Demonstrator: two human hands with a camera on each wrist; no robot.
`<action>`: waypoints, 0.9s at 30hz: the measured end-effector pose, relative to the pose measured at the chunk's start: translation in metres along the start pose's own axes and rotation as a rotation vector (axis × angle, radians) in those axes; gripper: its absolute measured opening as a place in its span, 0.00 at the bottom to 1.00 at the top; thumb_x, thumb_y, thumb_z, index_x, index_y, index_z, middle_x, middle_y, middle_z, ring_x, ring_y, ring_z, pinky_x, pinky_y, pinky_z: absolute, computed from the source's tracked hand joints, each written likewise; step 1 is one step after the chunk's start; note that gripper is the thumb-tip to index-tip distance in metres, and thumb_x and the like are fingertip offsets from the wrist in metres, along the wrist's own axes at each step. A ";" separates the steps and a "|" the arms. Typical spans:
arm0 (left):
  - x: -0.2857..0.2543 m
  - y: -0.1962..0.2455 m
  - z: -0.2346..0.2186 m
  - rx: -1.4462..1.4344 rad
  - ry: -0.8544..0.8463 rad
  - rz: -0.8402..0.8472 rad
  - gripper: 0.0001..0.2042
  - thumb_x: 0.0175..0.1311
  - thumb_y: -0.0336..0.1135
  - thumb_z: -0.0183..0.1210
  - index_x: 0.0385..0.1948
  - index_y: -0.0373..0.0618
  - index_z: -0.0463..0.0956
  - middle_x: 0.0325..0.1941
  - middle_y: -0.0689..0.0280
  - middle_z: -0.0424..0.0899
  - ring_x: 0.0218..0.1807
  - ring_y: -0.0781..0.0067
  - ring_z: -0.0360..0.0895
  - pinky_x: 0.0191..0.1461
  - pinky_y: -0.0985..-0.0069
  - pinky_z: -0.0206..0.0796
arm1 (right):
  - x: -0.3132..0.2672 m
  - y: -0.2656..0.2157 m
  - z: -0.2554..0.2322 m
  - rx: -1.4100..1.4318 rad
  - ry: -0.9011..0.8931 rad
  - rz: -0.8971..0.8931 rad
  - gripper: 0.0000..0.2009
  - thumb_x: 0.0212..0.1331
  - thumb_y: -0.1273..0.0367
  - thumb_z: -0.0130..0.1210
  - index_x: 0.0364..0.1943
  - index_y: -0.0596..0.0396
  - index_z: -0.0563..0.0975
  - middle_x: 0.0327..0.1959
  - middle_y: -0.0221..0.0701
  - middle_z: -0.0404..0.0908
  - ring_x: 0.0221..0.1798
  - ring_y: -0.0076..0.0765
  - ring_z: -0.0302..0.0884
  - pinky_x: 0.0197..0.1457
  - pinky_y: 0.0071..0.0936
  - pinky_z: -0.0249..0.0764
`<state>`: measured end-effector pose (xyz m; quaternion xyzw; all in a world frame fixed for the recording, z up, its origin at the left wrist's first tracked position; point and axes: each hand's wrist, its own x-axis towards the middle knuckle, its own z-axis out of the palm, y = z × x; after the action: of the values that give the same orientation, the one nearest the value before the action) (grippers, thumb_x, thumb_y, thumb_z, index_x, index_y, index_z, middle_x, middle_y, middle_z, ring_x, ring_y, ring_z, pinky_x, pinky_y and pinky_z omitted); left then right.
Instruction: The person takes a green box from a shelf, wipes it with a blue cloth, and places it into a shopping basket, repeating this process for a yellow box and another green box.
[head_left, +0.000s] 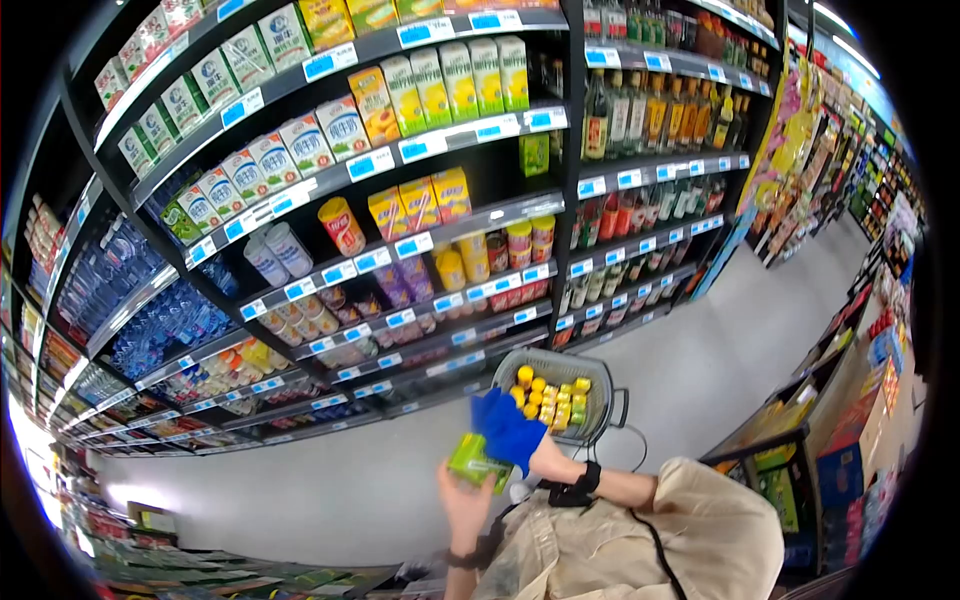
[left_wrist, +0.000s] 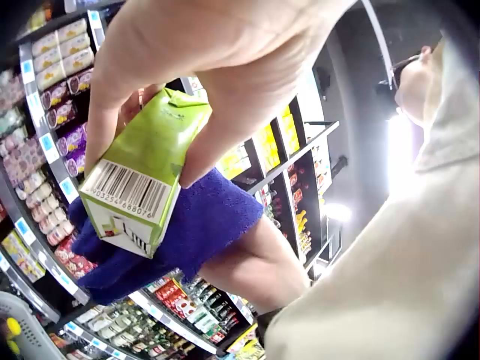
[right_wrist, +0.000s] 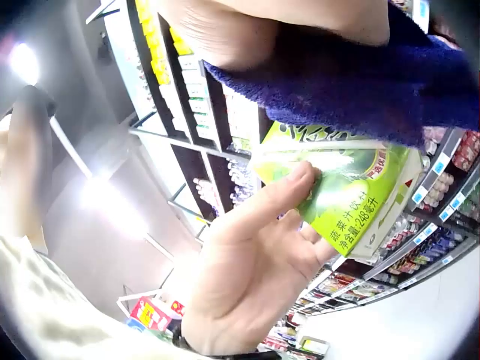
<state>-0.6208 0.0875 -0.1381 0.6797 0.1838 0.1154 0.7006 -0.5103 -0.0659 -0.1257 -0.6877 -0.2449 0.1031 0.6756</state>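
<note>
A green drink carton [head_left: 478,462] is gripped in my left hand [head_left: 468,500], with the thumb on one face. In the left wrist view, the carton's [left_wrist: 142,172] barcode end faces the camera, and fingers of my left hand [left_wrist: 217,60] lie along its sides. My right hand [head_left: 552,460] holds a blue cloth [head_left: 510,430] against the carton; the cloth hides its fingers. The right wrist view shows the cloth [right_wrist: 352,82] over the upper part of the carton [right_wrist: 345,187], beneath my right hand [right_wrist: 285,30].
A grey basket [head_left: 607,400] with yellow items stands on the floor beyond my hands. Tall shelves [head_left: 440,140] of cartons, cans and bottles run along the far side. At the right are more displays, and grey floor [head_left: 300,490] stretches along the aisle.
</note>
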 end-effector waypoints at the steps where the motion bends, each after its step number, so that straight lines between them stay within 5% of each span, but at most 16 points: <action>1: 0.003 0.005 0.005 -0.036 -0.027 -0.003 0.39 0.53 0.17 0.68 0.67 0.40 0.56 0.61 0.53 0.73 0.62 0.62 0.76 0.56 0.66 0.80 | -0.001 -0.004 -0.009 0.068 -0.063 0.076 0.14 0.63 0.70 0.63 0.51 0.58 0.79 0.43 0.27 0.81 0.41 0.21 0.78 0.46 0.23 0.77; 4: 0.012 0.012 0.016 -0.121 -0.110 0.030 0.36 0.54 0.15 0.67 0.64 0.39 0.57 0.59 0.53 0.74 0.59 0.61 0.78 0.56 0.66 0.80 | 0.000 0.002 -0.035 0.323 -0.190 0.520 0.13 0.68 0.67 0.59 0.53 0.55 0.80 0.44 0.25 0.82 0.47 0.16 0.76 0.48 0.22 0.76; 10: 0.043 0.020 0.060 0.072 -0.221 0.155 0.34 0.54 0.19 0.70 0.63 0.37 0.61 0.61 0.53 0.72 0.59 0.62 0.78 0.57 0.67 0.80 | -0.015 0.031 -0.076 -0.248 -0.130 0.107 0.11 0.64 0.70 0.60 0.48 0.56 0.81 0.44 0.29 0.83 0.46 0.22 0.78 0.49 0.26 0.76; 11: 0.050 0.023 0.071 0.143 -0.212 0.192 0.34 0.53 0.22 0.71 0.62 0.37 0.63 0.58 0.54 0.73 0.59 0.59 0.79 0.57 0.67 0.78 | -0.019 0.015 -0.078 -0.179 -0.028 0.266 0.04 0.61 0.71 0.60 0.38 0.54 0.82 0.36 0.30 0.82 0.39 0.25 0.79 0.43 0.28 0.74; 14: 0.069 0.018 0.101 0.311 -0.244 0.273 0.34 0.50 0.33 0.75 0.59 0.36 0.68 0.53 0.49 0.76 0.57 0.46 0.78 0.57 0.63 0.73 | -0.022 0.031 -0.099 -0.330 0.201 0.192 0.06 0.60 0.77 0.60 0.41 0.59 0.81 0.35 0.29 0.84 0.35 0.24 0.79 0.40 0.26 0.75; 15: 0.075 0.019 0.111 0.338 -0.271 0.319 0.34 0.50 0.31 0.74 0.60 0.36 0.68 0.54 0.51 0.75 0.56 0.51 0.79 0.55 0.65 0.76 | -0.023 0.037 -0.109 -0.510 0.232 0.115 0.07 0.59 0.77 0.61 0.41 0.59 0.81 0.35 0.28 0.84 0.36 0.23 0.79 0.40 0.25 0.75; 17: 0.086 0.025 0.131 0.398 -0.331 0.405 0.33 0.51 0.25 0.73 0.60 0.34 0.67 0.56 0.54 0.73 0.55 0.60 0.80 0.53 0.70 0.81 | -0.008 -0.011 -0.113 -0.415 0.461 0.186 0.06 0.60 0.70 0.56 0.27 0.56 0.79 0.26 0.34 0.82 0.22 0.32 0.80 0.27 0.30 0.71; 19: 0.097 0.030 0.149 0.414 -0.385 0.447 0.32 0.51 0.29 0.73 0.60 0.36 0.69 0.57 0.50 0.76 0.56 0.50 0.79 0.57 0.64 0.76 | -0.012 -0.003 -0.137 -0.463 0.452 0.156 0.04 0.59 0.72 0.60 0.29 0.59 0.80 0.26 0.33 0.84 0.22 0.25 0.80 0.26 0.25 0.72; 21: 0.103 0.041 0.167 0.439 -0.445 0.466 0.31 0.53 0.31 0.71 0.61 0.39 0.70 0.59 0.49 0.78 0.61 0.43 0.75 0.63 0.58 0.69 | -0.016 0.012 -0.158 -0.175 0.525 0.197 0.03 0.58 0.74 0.62 0.30 0.60 0.81 0.27 0.30 0.84 0.25 0.22 0.80 0.28 0.23 0.74; 24: 0.107 0.050 0.190 0.507 -0.436 0.504 0.30 0.54 0.29 0.70 0.61 0.39 0.70 0.58 0.49 0.78 0.61 0.44 0.74 0.63 0.59 0.69 | -0.016 0.010 -0.178 -0.068 0.556 0.226 0.03 0.57 0.76 0.64 0.31 0.62 0.82 0.28 0.28 0.83 0.29 0.21 0.80 0.30 0.22 0.75; 27: 0.117 0.044 0.209 0.535 -0.394 0.500 0.30 0.53 0.29 0.71 0.60 0.39 0.71 0.56 0.49 0.79 0.60 0.45 0.75 0.61 0.59 0.70 | -0.012 0.011 -0.200 -0.427 0.432 0.103 0.03 0.57 0.76 0.64 0.29 0.62 0.83 0.29 0.29 0.84 0.31 0.22 0.81 0.32 0.23 0.75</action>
<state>-0.4243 -0.0520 -0.1044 0.8707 -0.1007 0.0979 0.4713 -0.4235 -0.2471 -0.1257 -0.8316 -0.0767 -0.0649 0.5462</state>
